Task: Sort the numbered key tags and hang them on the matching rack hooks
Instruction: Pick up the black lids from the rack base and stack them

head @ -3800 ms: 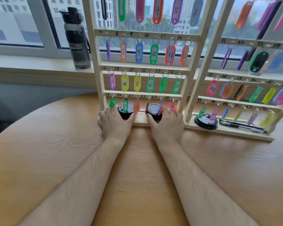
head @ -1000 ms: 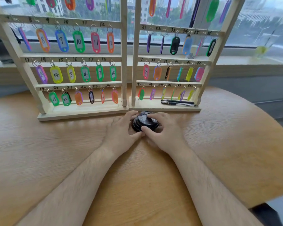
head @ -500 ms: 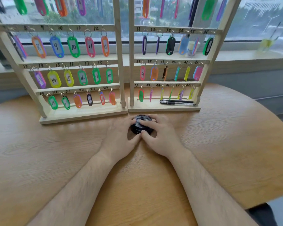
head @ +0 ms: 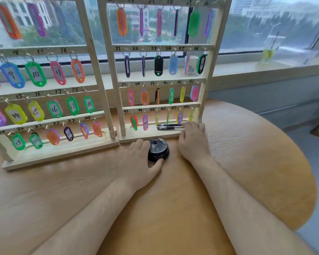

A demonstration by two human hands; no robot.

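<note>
Head | two racks | left hand grips lids | right hand touches pen (hold unclear)

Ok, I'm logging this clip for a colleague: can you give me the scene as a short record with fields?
surface: wooden table
racks: left rack and right rack, side by side
key tags: all those in view hang on numbered hooks
left hand: grips black lid stack
right hand: rests on right rack's base, fingertips by pen
</note>
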